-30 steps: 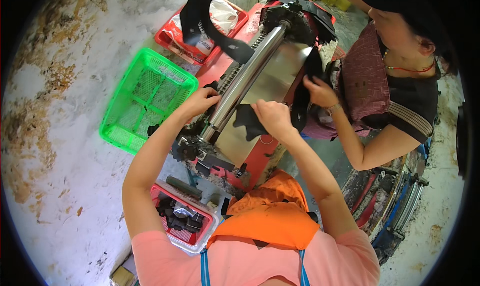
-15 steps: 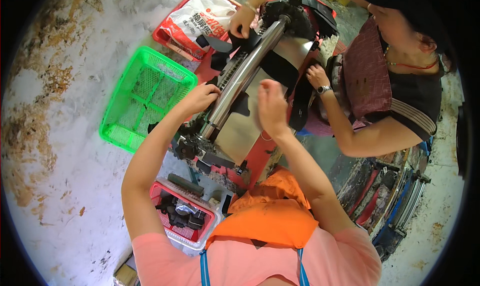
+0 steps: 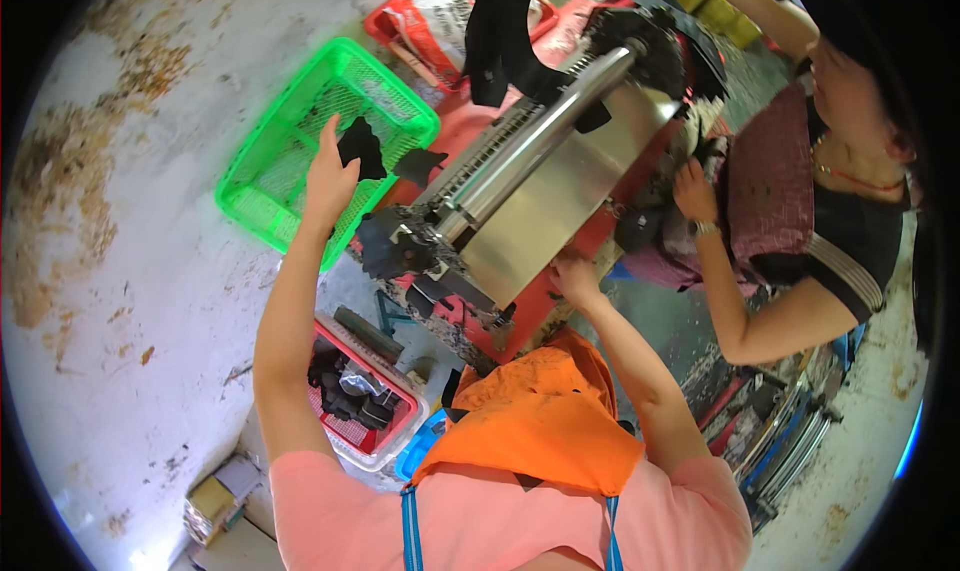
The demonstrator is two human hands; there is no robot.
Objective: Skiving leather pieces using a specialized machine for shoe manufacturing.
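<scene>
Over the upper-left green basket (image 3: 395, 89), the left hand (image 3: 328, 179) is at a black cutout (image 3: 364, 149). Can't tell its grip, nor the right hand's (image 3: 574, 276). Bag (image 3: 432, 11) print's blurred.

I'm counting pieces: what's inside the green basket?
Mesh floor shows in the green basket; a black piece and the left hand cover part; what lies behind them is hidden.
</scene>
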